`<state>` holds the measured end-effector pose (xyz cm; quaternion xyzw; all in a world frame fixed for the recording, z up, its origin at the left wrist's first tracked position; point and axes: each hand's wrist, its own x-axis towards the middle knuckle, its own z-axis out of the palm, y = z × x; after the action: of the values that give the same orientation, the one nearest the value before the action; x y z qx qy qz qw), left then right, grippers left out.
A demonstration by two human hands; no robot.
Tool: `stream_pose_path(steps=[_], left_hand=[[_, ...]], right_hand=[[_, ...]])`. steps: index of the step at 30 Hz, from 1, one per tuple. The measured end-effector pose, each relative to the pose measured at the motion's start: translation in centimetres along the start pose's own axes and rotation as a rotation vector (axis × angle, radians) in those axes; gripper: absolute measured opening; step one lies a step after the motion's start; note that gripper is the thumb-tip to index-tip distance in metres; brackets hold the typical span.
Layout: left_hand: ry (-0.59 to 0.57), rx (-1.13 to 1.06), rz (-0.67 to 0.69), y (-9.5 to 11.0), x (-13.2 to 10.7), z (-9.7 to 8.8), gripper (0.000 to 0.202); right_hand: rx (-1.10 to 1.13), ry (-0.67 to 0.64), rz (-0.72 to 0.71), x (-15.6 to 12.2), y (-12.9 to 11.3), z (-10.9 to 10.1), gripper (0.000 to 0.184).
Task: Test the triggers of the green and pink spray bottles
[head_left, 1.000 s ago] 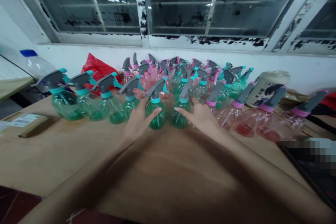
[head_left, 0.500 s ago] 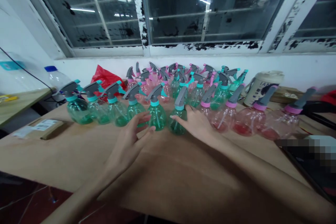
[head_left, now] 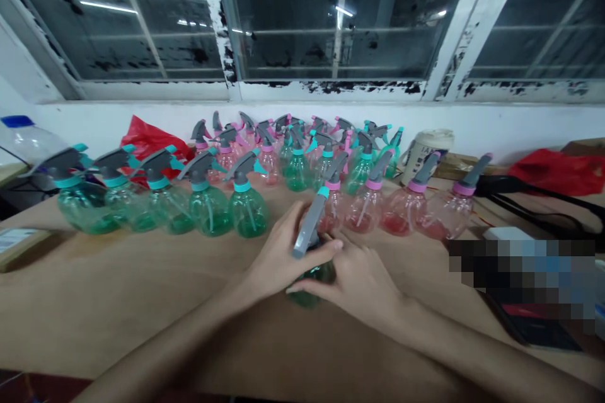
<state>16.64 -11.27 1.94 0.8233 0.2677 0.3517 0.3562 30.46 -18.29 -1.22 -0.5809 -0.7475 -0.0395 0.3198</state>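
A green spray bottle with a grey trigger head and teal collar stands just in front of the rows on the brown table. My left hand is wrapped round its neck under the trigger. My right hand clasps its body from the right. A row of green spray bottles stands to the left, and a row of pink spray bottles to the right. Several more bottles are crowded behind them.
A red plastic bag lies at the back left and another red bag at the right. A white printed cup stands behind the pink row. A clear water bottle and a small cardboard box sit at the far left.
Both hands have closed on one green bottle and drawn it out of the row toward me. The view has shifted to the right.
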Motion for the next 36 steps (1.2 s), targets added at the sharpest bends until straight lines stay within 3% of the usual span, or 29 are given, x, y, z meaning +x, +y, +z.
stream_pose_path(steps=[4, 9, 18, 29, 36], left_hand=[[0.013, -0.075, 0.036, 0.1, 0.2, 1.2, 0.025], [0.089, -0.098, 0.016, -0.1, 0.1, 1.7, 0.016], [0.113, -0.027, 0.029, -0.9, 1.0, 2.0, 0.011], [0.097, 0.053, 0.056, -0.9, 2.1, 1.4, 0.011], [0.009, -0.052, 0.087, -0.4, 2.7, 0.8, 0.029]], right_hand=[[-0.016, 0.082, -0.085, -0.7, 0.8, 0.3, 0.078], [0.084, -0.084, -0.170, -1.8, 3.4, 0.5, 0.077], [0.065, -0.282, -0.113, -5.2, 8.7, 2.5, 0.057], [0.123, -0.413, -0.033, -5.1, 8.7, 2.5, 0.051], [0.175, -0.400, 0.005, -5.3, 9.1, 2.7, 0.050]])
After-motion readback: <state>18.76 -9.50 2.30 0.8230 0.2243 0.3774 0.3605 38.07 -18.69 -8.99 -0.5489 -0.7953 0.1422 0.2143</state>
